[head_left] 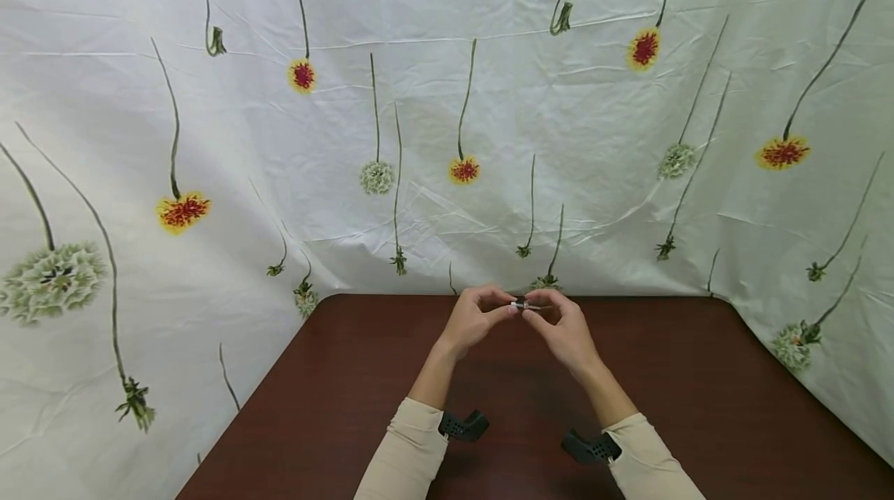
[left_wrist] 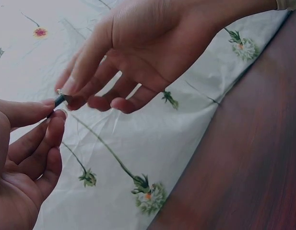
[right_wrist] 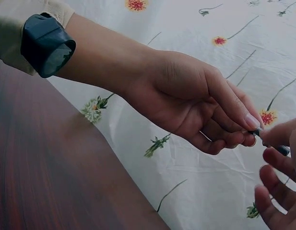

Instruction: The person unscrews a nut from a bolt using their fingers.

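A small dark bolt (left_wrist: 59,101) with a visible thread spans the fingertips of both hands, which meet over the far part of the table. My left hand (head_left: 472,320) pinches one end between thumb and fingers. From the other side, my right hand (head_left: 567,333) pinches the bolt with thumb and fingertips. In the right wrist view, a piece of the threaded shank (right_wrist: 284,150) shows beside the right fingers. The fingertips cover much of the bolt. In the left wrist view, the remaining fingers of the right hand (left_wrist: 143,48) hang loosely curved.
Below the hands lies a dark reddish-brown tabletop (head_left: 335,407). A white cloth (head_left: 419,119) printed with flowers hangs behind it and along both sides. Black wrist bands (head_left: 464,426) sit over the beige sleeves (head_left: 408,449).
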Tool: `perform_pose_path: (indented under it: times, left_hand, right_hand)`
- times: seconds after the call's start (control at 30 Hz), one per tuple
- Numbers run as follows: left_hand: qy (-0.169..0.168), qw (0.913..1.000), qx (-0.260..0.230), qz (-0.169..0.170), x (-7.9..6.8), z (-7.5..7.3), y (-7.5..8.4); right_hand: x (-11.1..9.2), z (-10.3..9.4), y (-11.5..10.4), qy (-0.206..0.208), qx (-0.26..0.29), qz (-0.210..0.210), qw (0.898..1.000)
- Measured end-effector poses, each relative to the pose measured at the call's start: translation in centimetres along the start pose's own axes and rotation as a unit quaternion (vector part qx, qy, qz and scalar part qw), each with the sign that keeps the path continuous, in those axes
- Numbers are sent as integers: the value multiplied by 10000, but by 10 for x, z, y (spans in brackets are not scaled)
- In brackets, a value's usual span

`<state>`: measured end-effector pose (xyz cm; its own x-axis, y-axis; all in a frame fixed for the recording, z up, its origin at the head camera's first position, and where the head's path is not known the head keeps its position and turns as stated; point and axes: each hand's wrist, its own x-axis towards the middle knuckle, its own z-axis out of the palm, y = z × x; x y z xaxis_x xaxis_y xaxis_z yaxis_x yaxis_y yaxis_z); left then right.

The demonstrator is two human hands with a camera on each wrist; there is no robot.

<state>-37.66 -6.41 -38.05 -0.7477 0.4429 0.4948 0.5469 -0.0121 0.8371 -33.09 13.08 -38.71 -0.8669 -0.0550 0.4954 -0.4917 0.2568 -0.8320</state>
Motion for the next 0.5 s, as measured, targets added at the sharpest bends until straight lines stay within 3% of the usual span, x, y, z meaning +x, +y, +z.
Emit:
perform_pose_path:
  times: [0.2,0.5]
  left_hand:
    - [-16,10000,38,38,-2,-1,5]
    - [-4,10000,23,24,6,-3,-20]
  right_hand:
    - [-8,1,-28,-29,-51,364,9993]
    - [-8,3,-26,82,-14,-424,9991]
